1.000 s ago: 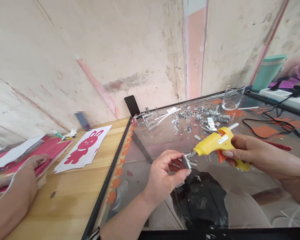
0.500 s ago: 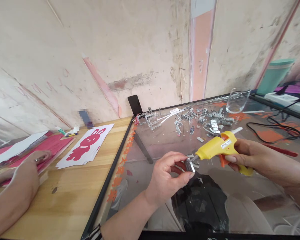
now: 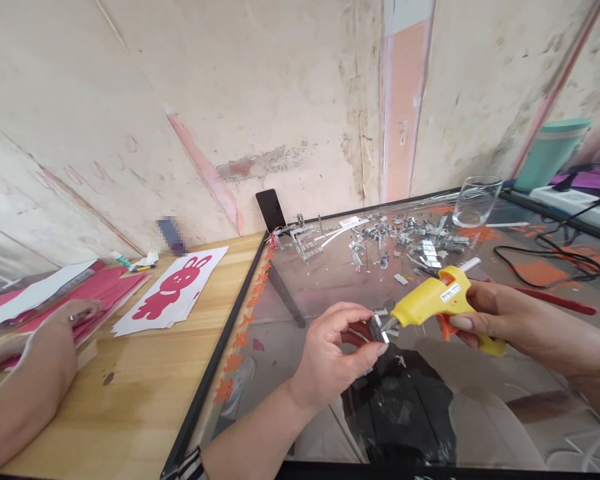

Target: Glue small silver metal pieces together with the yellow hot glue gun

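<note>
My right hand grips a yellow hot glue gun, one finger by its orange trigger. Its metal nozzle points left and meets, or nearly meets, a small silvery piece. That piece is pinched between the thumb and fingers of my left hand, above the glass tabletop. My fingers partly hide it, so its full shape does not show. Behind the glue gun lies a heap of small silver-grey pieces, with a single flat one nearer to me.
A drinking glass stands at the back right, near black cables and a white power strip. A phone leans against the wall. On the wooden table, another person's hand rests on red paper beside a rabbit cutout.
The glue gun has tilted and shifted slightly left and down, bringing its nozzle lower on the silvery piece. My left hand stays almost still.
</note>
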